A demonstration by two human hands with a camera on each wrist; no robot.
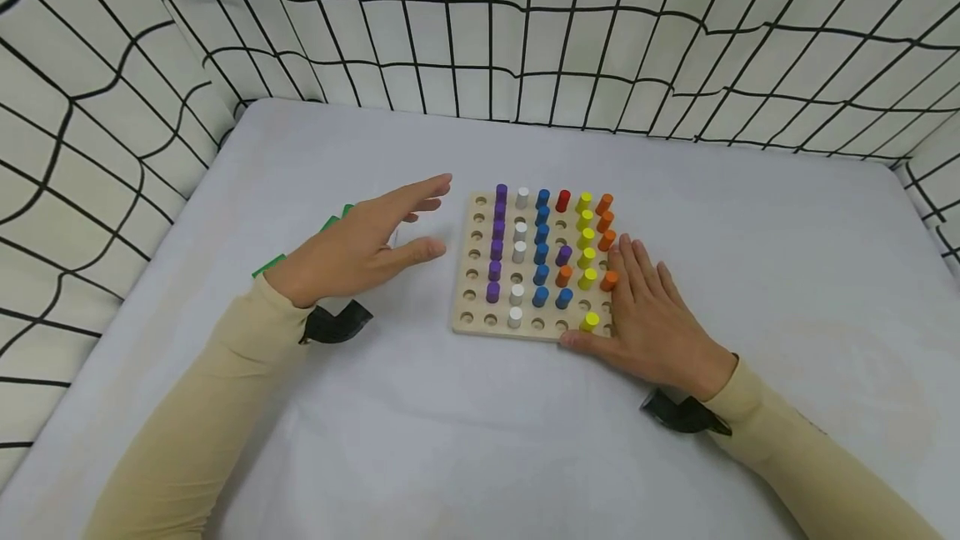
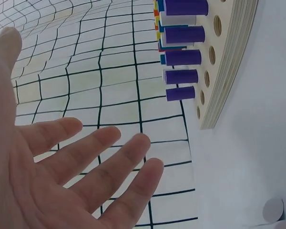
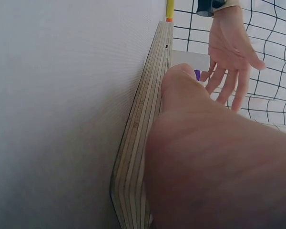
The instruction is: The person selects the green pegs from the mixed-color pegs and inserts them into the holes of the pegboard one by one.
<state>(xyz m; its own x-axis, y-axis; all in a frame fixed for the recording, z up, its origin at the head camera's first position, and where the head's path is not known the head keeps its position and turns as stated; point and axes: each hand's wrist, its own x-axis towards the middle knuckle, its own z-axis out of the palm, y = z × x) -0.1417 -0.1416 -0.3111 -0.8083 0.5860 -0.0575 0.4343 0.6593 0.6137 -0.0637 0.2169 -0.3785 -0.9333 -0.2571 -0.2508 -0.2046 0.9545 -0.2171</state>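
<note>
The pegboard [image 1: 478,307] sits mid-frame in the head view, and the right hand [image 1: 652,332] – straight-fingered, gripping nothing – probably wants light pressure along its right side so no pegs [image 1: 541,253] get bumped, while the left hand [image 1: 360,240], spread and empty, hovers left.

This looks like a small spot set up for working with your hands, but I cannot tell if it is in a home, a lab or some other place. There is a wide, smooth white tabletop [image 1: 450,440] to work on. At its back and on both sides stand tall white walls with thin black lines [image 1: 467,32] that cross to make boxes. Many lines are wavy, like lines on soft cloth. A flat, pale wooden peg board [image 1: 478,327] sits on the tabletop
</note>
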